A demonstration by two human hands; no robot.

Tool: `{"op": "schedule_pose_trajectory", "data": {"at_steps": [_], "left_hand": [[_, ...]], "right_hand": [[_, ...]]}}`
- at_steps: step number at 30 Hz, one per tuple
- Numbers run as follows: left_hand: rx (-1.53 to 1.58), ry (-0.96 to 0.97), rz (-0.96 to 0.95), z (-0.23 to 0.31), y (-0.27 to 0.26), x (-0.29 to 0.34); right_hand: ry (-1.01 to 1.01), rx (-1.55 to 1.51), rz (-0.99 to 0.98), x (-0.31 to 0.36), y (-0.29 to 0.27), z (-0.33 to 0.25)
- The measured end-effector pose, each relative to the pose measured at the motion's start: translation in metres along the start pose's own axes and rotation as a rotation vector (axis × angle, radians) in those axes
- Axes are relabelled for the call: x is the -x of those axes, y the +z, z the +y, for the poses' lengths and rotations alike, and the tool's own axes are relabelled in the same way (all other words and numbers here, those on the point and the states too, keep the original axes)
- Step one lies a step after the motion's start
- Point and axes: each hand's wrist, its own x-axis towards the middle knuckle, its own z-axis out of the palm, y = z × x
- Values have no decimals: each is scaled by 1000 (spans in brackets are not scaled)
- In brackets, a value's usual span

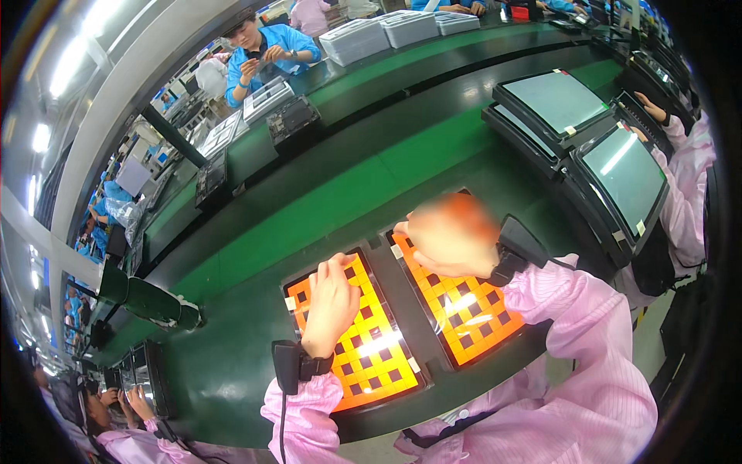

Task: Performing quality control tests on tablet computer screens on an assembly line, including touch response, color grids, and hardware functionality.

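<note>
Two flat display panels with orange-yellow and dark checkered faces lie side by side in dark trays on the green work surface in front of me. Over the upper part of the left panel [379, 340] is my left hand [332, 298], its fingers bent and drawn together near the top edge. What they hold, if anything, is hidden. My right hand [452, 240] reaches over the top of the right panel [471, 325]. A smear covers most of it, so its fingers cannot be made out. Both panels carry small white tabs, and glare crosses their faces.
Framed grey screens [556, 100] are stacked at the right, where a co-worker's hand [653, 108] reaches in. A dark green post [147, 298] stands at the left. Beyond the green belt [325, 209], a person in blue [270, 58] works near stacked white trays [355, 42].
</note>
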Motion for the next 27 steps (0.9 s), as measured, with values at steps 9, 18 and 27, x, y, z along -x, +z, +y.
{"op": "schedule_pose_trajectory", "data": {"at_steps": [9,18,27], "left_hand": [[-84,-276,71,-51,-42,64],[-53,-356,36,-47,-39,74],[-76,-447,-70,26,-51,148]], "right_hand": [[244,163,34,42,-53,63],[235,176,77,54,-52,63],[295,130,-78,123,-69,5]]}}
